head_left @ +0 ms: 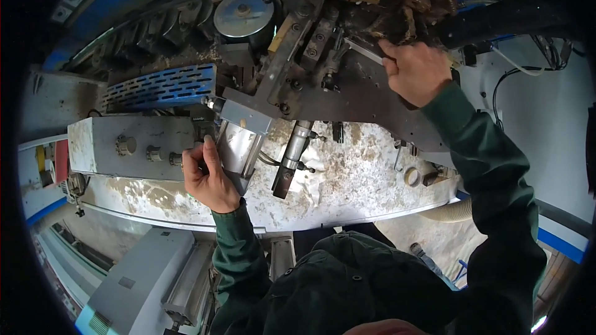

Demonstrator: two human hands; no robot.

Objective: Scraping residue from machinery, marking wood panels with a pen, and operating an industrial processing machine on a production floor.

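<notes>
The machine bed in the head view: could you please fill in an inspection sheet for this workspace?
Surface: grey machine bed, coated with pale dust and debris.
Job's things: dark mounting plate with bolted brackets; silver pneumatic cylinder; a second, slimmer cylinder.
Clutter: small ring lying on the bed.
Hands: left hand with fingers on the silver cylinder's end; right hand gripping a flat metal piece at the plate.
Cables: black cable and thick black hose at right.
Surroundings: blue perforated guard, round metal disc.
</notes>
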